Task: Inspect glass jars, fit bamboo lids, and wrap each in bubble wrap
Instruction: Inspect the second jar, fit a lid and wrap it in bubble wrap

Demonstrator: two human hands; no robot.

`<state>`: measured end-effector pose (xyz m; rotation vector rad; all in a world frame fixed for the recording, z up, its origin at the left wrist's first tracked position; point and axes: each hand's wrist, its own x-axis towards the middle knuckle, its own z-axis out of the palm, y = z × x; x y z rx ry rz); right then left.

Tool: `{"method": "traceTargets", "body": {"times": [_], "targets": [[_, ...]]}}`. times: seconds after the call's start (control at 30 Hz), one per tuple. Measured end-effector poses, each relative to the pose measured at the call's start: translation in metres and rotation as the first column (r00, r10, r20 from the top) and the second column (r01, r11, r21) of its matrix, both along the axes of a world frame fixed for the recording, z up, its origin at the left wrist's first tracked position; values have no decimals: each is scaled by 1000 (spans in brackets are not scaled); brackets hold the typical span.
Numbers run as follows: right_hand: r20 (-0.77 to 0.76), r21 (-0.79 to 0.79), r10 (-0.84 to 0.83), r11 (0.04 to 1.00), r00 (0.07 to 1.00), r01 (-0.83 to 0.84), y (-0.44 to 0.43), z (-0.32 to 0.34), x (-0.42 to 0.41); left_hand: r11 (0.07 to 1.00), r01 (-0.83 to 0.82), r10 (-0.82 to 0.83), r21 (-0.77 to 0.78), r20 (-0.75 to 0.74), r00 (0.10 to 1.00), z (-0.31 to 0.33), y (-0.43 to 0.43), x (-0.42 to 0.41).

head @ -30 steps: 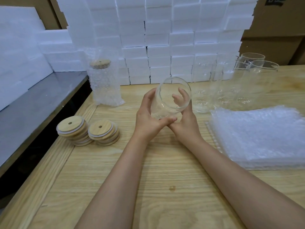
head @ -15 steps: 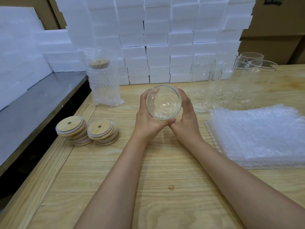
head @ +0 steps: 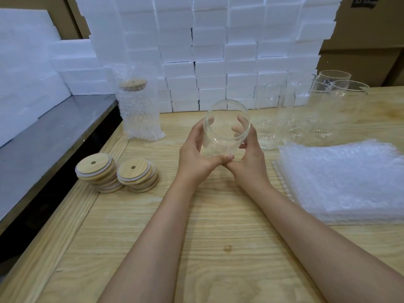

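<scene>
Head view: both hands are up over the middle of the desk [head: 218,237] with one bare glass jar [head: 226,127] between them. It's held clear of the wood, tilted, open mouth up and toward the person. Left hand [head: 194,154] grip: fingers curled round the jar's left wall, thumb under the base. Right hand [head: 249,158] grip: same on the right wall, fingers showing through the glass. Thumbs meet below the jar.

Left of the hands, two stacks of bamboo lids [head: 96,169] sit side by side near the desk edge. Behind those a wrapped jar [head: 140,110] stands upright, lid on, inside bubble wrap. On the right is a pile of bubble wrap sheets [head: 341,178] — a cluster of empty jars [head: 306,114] stands just behind it. White foam blocks [head: 218,51] are stacked along the back.
</scene>
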<state>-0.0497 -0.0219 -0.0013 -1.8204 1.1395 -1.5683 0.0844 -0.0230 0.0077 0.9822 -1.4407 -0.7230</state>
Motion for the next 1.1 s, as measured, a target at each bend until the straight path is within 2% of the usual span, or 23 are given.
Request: {"method": "traceTargets", "body": {"times": [0.27, 0.43, 0.57, 0.7, 0.97, 1.1], "targets": [[90, 39, 4, 999, 996, -8, -5, -5, 1, 994, -36, 46, -104, 101, 994, 4, 5, -7], [77, -21, -3, 1000, 997, 4, -10, -10, 1, 988, -11, 27, -152, 103, 994, 4, 5, -7], [33, -158, -90, 983, 995, 94, -6, -8, 6, 985, -28, 50, -169, 132, 990, 2, 3, -7], [-20, -212, -115, 971, 993, 108, -3, -6, 5, 992, -10, 21, -125, 86, 996, 1, 4, -6], [-43, -146, -79, 987, 996, 71, 3, 0, 2, 998, 50, -51, -35, -19, 999, 3, 5, -4], [-8, -64, -35, 997, 999, 35, 1, -1, 0, 1000, 3, -3, -3, 9, 1000, 4, 7, -6]]}}
